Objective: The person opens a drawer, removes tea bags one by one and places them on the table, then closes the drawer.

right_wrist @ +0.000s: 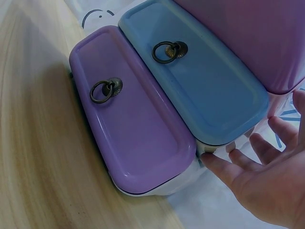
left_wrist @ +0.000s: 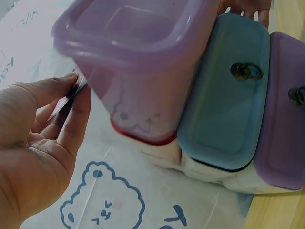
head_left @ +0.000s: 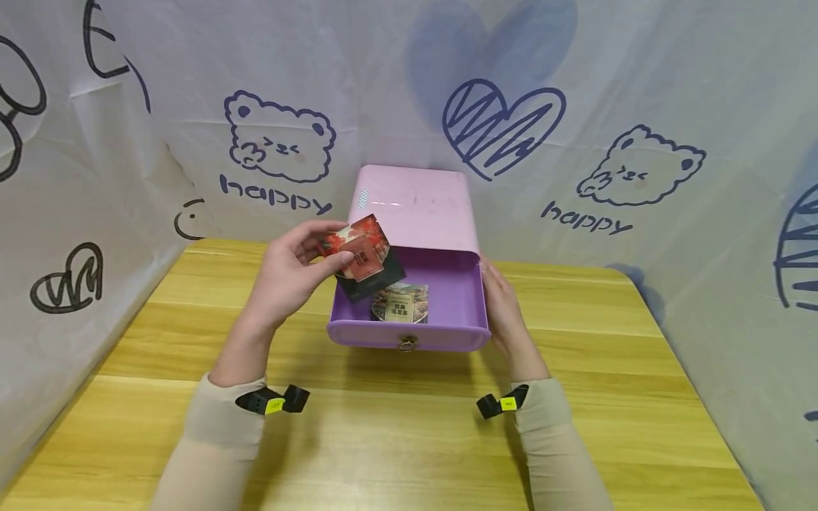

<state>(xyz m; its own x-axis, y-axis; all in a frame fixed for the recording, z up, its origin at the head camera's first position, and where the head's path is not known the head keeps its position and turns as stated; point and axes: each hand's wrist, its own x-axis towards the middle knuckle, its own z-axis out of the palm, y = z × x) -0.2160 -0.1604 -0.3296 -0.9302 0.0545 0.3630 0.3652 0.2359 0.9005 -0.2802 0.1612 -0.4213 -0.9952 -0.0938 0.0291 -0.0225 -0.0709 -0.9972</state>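
While the left hand (head_left: 283, 275) pinches a red-and-black packet (head_left: 369, 260) between thumb and fingers over the open top drawer (head_left: 358, 336), the right hand (head_left: 508, 316) rests, fingers loosely extended, against the cabinet's (head_left: 418, 206) side. A second packet (head_left: 404, 305) lies inside that drawer; the blue drawer (right_wrist: 200, 76) and lower purple drawer (right_wrist: 140, 131) are closed. The cabinet stands on the bench (head_left: 383, 440). Step in hand, judged: packet transfer at the drawer, direction undetermined. Next move likely calls for clearing the rim, cabinet steadied.
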